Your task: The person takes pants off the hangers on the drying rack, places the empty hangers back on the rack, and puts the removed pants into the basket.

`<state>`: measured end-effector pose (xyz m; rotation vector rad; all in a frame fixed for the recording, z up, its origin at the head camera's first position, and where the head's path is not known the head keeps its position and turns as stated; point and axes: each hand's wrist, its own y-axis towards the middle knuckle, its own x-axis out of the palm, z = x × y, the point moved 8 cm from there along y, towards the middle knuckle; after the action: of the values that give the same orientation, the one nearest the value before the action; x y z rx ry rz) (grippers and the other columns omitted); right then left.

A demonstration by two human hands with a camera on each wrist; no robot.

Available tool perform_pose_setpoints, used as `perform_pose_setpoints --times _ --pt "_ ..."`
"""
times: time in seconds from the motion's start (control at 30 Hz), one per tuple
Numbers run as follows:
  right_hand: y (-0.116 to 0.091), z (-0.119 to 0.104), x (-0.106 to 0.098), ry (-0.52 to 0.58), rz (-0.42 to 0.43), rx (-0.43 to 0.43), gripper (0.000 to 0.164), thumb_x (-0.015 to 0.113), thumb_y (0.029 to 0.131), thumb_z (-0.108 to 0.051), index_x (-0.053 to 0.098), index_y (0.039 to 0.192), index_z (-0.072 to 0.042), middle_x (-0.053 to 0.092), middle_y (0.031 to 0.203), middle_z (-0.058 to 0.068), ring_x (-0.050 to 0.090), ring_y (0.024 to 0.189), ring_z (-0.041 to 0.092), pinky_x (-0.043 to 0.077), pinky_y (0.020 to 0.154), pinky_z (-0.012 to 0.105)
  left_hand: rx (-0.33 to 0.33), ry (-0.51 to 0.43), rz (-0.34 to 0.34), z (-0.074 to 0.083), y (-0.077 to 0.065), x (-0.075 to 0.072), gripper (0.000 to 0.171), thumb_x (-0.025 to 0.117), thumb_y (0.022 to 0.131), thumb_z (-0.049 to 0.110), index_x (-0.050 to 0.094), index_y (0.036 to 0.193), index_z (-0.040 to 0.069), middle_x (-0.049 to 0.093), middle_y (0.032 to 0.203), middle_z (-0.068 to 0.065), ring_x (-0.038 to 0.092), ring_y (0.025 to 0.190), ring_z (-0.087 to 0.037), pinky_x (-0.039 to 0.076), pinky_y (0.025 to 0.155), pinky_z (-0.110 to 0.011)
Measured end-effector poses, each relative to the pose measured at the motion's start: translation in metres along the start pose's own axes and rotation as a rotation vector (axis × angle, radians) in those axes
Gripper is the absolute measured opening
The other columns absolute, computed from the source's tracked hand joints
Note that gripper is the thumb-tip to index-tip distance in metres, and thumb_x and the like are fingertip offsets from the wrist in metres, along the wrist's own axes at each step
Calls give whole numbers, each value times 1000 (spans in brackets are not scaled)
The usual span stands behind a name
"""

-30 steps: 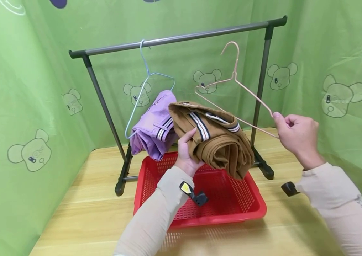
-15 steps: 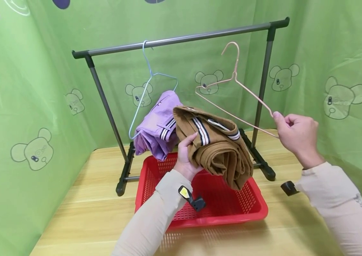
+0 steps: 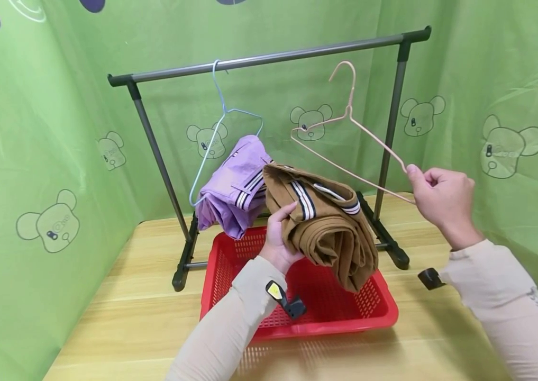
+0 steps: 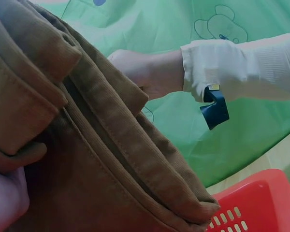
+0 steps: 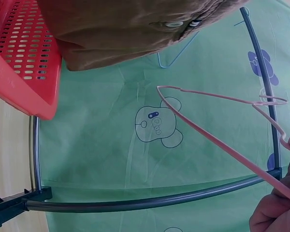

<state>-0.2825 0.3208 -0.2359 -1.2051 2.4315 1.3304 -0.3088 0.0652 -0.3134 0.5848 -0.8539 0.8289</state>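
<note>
My left hand (image 3: 282, 241) grips a rolled bundle of brown trousers (image 3: 330, 233) with a striped waistband, thumb on top near the stripes. The bundle is over the red basket, its far fingers hidden beneath the cloth. In the left wrist view the brown trousers (image 4: 111, 140) fill much of the frame. My right hand (image 3: 445, 203) holds a pink wire hanger (image 3: 349, 119) by its right corner, hook upward, apart from the trousers. The same pink hanger (image 5: 217, 140) crosses the right wrist view. Purple trousers (image 3: 237, 185) hang on a blue hanger (image 3: 221, 108) from the rack's bar.
A dark metal clothes rack (image 3: 273, 57) stands on the wooden table (image 3: 121, 296) behind the hands. The red plastic basket (image 3: 326, 330) sits in front of it, between its feet. Green curtains (image 3: 49, 137) with printed bears close in the back and sides.
The brown trousers have sunk a little lower and to the right with my left hand. The pink hanger and my right hand have stayed nearly still.
</note>
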Motion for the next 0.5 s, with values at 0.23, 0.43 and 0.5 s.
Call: perform_pose_setpoints --times 0.23,0.43,0.5 --pt "0 1 2 -18 -14 7 54 56 96 -43 64 62 -3 51 47 -9 42 44 16 31 47 28 -18 -1 15 -3 -3 1 22 42 95 21 60 88 12 62 78 5 59 70 -7 47 69 -20" --pt "-1 1 4 -24 -18 9 53 55 96 -44 64 61 -5 53 48 -8 44 45 17 32 49 29 -37 10 -8 -8 -7 5 15 50 90 22 61 86 13 63 76 6 60 69 -5 47 67 -18" --pt "-1 1 4 -19 -16 6 53 55 96 -44 64 61 -5 53 48 -7 44 45 17 32 48 28 -40 15 -15 -9 -8 6 14 51 89 22 61 86 13 63 77 6 60 69 -5 47 68 -18"
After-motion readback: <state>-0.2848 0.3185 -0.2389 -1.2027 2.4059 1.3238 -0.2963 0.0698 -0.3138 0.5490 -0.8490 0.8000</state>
